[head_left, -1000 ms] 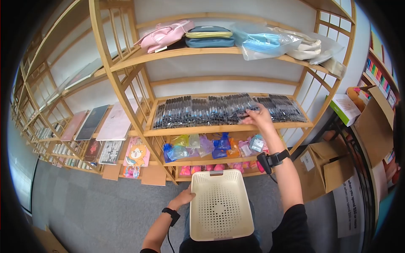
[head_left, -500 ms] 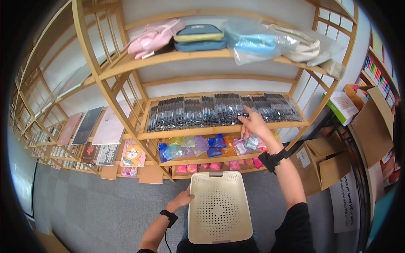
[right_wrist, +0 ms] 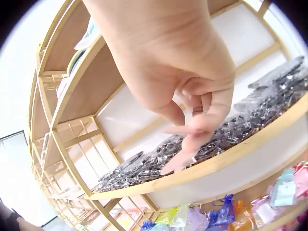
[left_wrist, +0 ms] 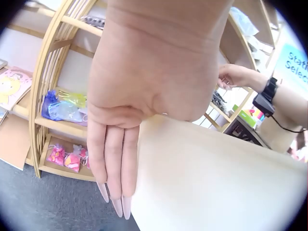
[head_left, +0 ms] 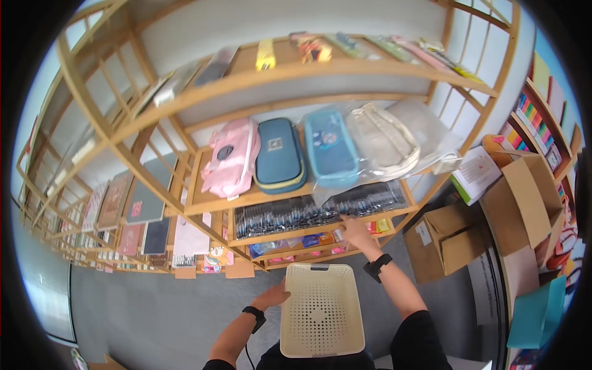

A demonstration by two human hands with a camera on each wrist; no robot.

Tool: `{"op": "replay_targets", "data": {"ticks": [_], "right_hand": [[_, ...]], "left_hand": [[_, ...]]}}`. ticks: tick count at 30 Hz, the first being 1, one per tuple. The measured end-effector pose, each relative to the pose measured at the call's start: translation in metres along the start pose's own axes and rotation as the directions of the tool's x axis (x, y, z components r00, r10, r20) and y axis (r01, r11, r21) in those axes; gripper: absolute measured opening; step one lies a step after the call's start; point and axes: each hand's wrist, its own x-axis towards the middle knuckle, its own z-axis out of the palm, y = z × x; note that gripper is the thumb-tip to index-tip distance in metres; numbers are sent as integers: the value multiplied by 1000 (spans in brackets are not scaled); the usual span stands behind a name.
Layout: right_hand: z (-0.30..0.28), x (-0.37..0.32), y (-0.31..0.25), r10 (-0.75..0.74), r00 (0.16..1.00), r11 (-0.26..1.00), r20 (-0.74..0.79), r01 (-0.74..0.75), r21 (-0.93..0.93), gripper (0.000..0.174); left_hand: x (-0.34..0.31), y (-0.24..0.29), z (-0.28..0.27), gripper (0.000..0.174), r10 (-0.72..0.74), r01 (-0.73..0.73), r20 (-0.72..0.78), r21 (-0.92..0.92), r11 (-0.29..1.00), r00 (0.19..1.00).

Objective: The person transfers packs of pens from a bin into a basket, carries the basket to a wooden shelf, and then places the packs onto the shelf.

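Observation:
My left hand (head_left: 270, 297) holds a cream plastic basket (head_left: 327, 340) by its left side, thumb at the rim. In the left wrist view, the fingers (left_wrist: 114, 154) lie long and straight down the outside of the basket wall. The basket has a perforated bottom, and nothing lies in it. My right hand (head_left: 359, 235) is at the front edge of a shelf with rows of black pens (head_left: 277, 217) in clear plastic packs. In the right wrist view, its fingers are loosely bent, index finger reaching out in front of the packs (right_wrist: 144, 166), and nothing is held.
Above the pens, pencil cases stand on a wooden shelf: pink (head_left: 231, 157), dark blue (head_left: 280, 154), light blue (head_left: 333, 148) and cream (head_left: 385, 139). Below are colourful pouches (right_wrist: 221, 211). Cardboard boxes (head_left: 441, 243) stand at the right, notebooks (head_left: 148, 191) at the left.
The head view has tilted up, bringing a higher shelf into sight. My right hand has shifted left along the front of the pen packs. The left hand still holds the basket.

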Motion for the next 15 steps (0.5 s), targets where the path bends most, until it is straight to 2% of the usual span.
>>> {"op": "replay_targets", "data": {"ticks": [1,2,3,5,6,8,9,10,11,12,13,14,15], "right_hand": [[-3,-11,5,26,1000,1000,-7,-26,4,44],[1,-20,16,-14,994,999,112,8,52,40],[-6,-31,24,-56,973,994,223,33,105,37],[-81,-86,-26,137,906,886,401,-293,359,29],[-69,-99,-1,-96,977,989,193,72,126,25],[-75,-134,13,208,969,972,136,-189,-140,33],[-62,-159,31,201,978,959,57,-184,-215,42],[-60,-178,47,184,983,937,-24,-183,-296,52],[-78,-191,49,227,971,924,-73,-238,-300,52],[-86,-212,44,432,900,883,60,-409,-229,59],[-91,-238,26,595,773,804,222,-572,-163,67],[-101,-258,11,643,669,731,373,-682,-38,73],[-127,-271,-3,643,566,625,516,-777,73,80]], "left_hand": [[-11,39,-24,64,-107,117,110,-90,989,988],[-18,69,-41,60,-200,240,229,-159,958,953],[-17,80,-47,60,-184,224,252,-140,964,950],[-10,93,-58,51,-126,161,271,-112,981,954],[-16,107,-67,51,-102,134,302,-86,987,948],[-19,143,-85,48,75,-66,246,-44,997,966],[-17,146,-86,48,124,-124,286,-19,992,950],[-16,141,-86,47,257,-261,187,-2,965,948],[-7,145,-91,47,383,-386,84,17,922,920],[1,157,-98,47,417,-424,123,28,905,900],[3,161,-101,47,303,-299,208,-50,953,930],[6,167,-105,46,188,-164,297,-104,981,936],[-2,192,-116,58,297,-307,302,-14,952,906]]}}
